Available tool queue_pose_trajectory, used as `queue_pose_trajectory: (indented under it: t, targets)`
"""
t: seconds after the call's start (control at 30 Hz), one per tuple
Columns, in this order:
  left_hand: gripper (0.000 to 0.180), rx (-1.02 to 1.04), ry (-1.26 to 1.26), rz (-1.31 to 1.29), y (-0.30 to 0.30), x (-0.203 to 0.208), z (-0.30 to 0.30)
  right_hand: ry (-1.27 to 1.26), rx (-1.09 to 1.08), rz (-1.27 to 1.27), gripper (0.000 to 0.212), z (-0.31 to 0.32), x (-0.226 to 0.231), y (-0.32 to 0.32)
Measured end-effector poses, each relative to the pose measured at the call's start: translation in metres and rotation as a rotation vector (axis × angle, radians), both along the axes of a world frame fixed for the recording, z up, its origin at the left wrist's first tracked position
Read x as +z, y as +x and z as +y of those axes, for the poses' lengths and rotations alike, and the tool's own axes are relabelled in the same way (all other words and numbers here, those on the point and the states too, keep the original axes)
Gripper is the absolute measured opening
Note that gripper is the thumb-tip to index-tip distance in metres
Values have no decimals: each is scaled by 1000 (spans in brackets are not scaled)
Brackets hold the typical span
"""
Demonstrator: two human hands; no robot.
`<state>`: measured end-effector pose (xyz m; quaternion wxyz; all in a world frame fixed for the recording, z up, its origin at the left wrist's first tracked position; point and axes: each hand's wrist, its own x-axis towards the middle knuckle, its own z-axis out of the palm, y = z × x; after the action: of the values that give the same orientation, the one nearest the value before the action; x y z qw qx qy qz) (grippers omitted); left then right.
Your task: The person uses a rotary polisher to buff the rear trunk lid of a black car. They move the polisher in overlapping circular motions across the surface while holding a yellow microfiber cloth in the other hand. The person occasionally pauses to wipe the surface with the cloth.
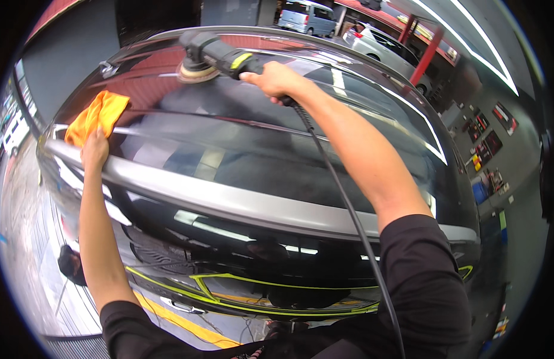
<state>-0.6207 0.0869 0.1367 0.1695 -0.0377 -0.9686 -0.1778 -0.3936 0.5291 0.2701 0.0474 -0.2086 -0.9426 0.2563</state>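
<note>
My right hand (276, 82) is wrapped around the rear of a black car polisher (220, 55) with a yellow-green band. Its round pale pad (196, 71) rests on, or just above, the glossy dark car roof (253, 149), toward the far left. A black cord (343, 190) runs from the tool's end down past my right arm. At the roof's near left side, my left hand (96, 149) grips an orange cloth (99, 116), which lies over the silver roof rail (229, 200). Some of that hand's fingers are hidden by the cloth.
Below the rail, bright yellow-green tape (253, 279) edges the car's side windows. A blue van (307, 18) and a silver car (381, 43) stand beyond the far side, near a red post (425, 55). Tools hang on the grey wall (507, 152) at right.
</note>
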Motion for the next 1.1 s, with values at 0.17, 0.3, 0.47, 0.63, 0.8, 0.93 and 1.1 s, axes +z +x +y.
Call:
queue_pose_trajectory:
  t: [0.17,0.3,0.47,0.63,0.8,0.93,1.1]
  targets:
    - [66,-9,10,-16,-9,3,3,-42,-37,1,66,10,16,-1]
    - [66,-10,23,-45,-18,-7,-2,-70,-71,11,67,15,16,7]
    - [68,-19,18,-96,-62,-15,-49,-119,-73,48,69,24,16,32]
    - [66,-40,64,-128,-61,-21,-29,-115,-112,37,65,71,18,88]
    - [65,-63,48,-34,-56,-21,-22,-73,-223,-25,68,106,28,158]
    - [64,-64,98,-113,-57,-15,-25,-68,-314,-45,66,136,24,212]
    - [63,-77,84,-71,-65,-22,-31,-82,-421,-42,64,156,25,281]
